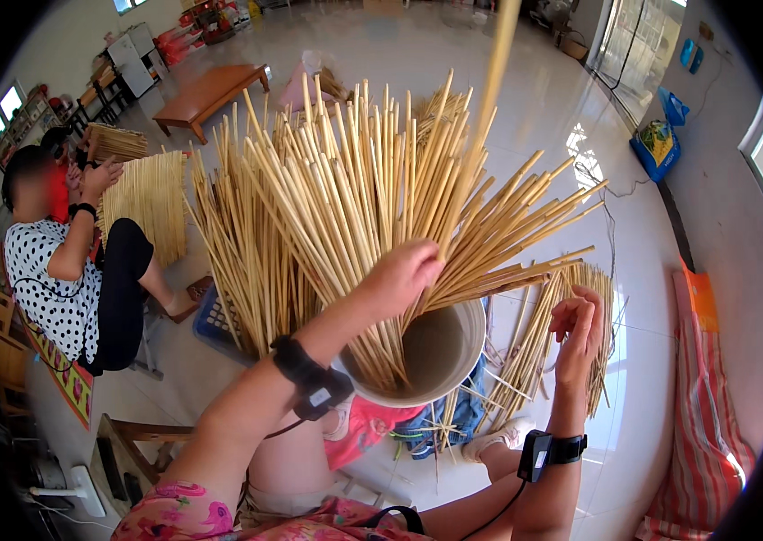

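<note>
My left hand (404, 278) is closed around a long pale stick (491, 81), which rises steeply and blurs toward its upper end. Below this hand stands a whitish bucket (446, 344), with a thick bundle of straw-coloured sticks (345, 198) fanning out of it. The bucket's right side shows its bare inner wall. To the right of the bucket, my right hand (577, 332) is raised with its fingers loosely bent and apart, and I see nothing in it. A loose pile of sticks (530, 365) lies on the floor near it.
Left of the bucket is a blue plastic basket (212, 317) beside more sticks. A seated person (57, 261) handles a mat of sticks (149, 203) at the left. Farther back stands a low wooden table (210, 90). A striped red sack (706, 406) leans at the right wall.
</note>
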A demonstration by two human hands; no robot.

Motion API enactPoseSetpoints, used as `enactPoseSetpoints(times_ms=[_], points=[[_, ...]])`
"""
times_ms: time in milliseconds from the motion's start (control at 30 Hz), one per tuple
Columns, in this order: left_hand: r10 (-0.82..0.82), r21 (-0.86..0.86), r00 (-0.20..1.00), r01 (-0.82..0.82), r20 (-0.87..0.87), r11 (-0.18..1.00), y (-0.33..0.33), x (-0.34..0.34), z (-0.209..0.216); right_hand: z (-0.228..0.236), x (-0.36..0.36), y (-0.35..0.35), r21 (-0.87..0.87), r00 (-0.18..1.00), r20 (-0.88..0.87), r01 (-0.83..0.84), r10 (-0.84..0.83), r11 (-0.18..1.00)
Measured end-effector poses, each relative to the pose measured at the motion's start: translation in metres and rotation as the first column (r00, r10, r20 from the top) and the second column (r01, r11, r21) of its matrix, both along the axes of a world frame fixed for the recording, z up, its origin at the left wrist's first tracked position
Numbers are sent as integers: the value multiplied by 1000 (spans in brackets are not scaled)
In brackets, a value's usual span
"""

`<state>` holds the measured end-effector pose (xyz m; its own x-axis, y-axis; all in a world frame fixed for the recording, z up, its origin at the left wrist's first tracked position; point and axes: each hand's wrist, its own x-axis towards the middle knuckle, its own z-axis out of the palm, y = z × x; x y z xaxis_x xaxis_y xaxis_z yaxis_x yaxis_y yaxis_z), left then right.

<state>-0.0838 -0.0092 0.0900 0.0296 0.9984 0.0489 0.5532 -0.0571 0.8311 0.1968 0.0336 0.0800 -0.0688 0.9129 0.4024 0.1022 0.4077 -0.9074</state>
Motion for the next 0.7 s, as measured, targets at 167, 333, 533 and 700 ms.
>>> enactPoseSetpoints(times_ms=[167,333,533,700], points=[[301,59,953,-303,43,951,-28,-85,54,-2,0,-1,16,999,51,7,-7,1000],[498,207,853,-521,156,828,-93,-199,36,-1,-10,-8,-9,998,46,-32,32,999],[647,114,694,-704,315,701,-149,-267,-19,-9,-3,-5,-21,993,101,-54,56,998],[751,88,659,-750,23,656,-183,-311,-104,-15,-9,-3,-76,986,109,-121,129,990]])
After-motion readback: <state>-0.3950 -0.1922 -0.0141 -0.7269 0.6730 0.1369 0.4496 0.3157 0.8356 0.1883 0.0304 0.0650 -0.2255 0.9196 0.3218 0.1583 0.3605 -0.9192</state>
